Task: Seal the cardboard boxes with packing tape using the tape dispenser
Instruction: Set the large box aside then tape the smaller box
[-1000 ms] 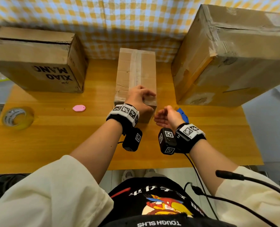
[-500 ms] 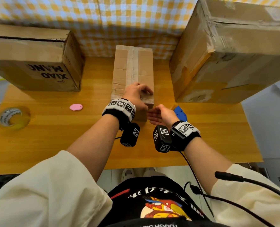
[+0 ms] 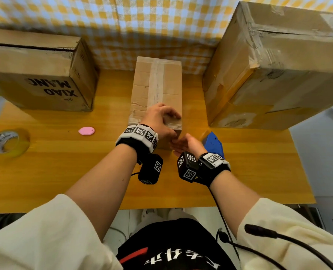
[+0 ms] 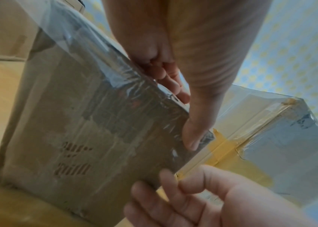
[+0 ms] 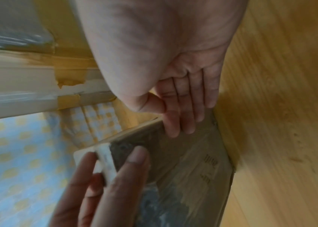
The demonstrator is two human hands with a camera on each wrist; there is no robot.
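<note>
Narrow cardboard box (image 3: 158, 88) stands mid-tabletop, long axis running from the far edge toward the near edge, a strip of clear tape (image 3: 157, 82) along its top seam. Left hand (image 3: 159, 121) sits on the box's near end: fingers curled over the top edge, thumb down on the near face, gripping that corner; the left wrist view shows the fingers (image 4: 170, 79) hooked over a tape-covered edge and the thumb pressed flat on the glossy end face. Right hand (image 3: 187, 145) is at the same near end, lower down and to the right; fingers straight and together, tips laid against the taped end face (image 5: 189, 161), nothing held in it. Blue tape dispenser (image 3: 213, 144) lies on the tabletop just behind the right wrist, near the right-hand large box; neither hand touches it. Large taped cardboard box (image 3: 278, 71) fills the far right corner of the tabletop; another cardboard box with black print (image 3: 37, 75) sits at the far left corner. Spare roll of tape (image 3: 8, 143) lies flat near the left edge, a small pink oval object (image 3: 86, 131) between it and the narrow box. Wooden tabletop (image 3: 64, 172), yellow-checked cloth (image 3: 122, 26) hanging behind. Both wrists carry marker-patterned bands with cameras.
</note>
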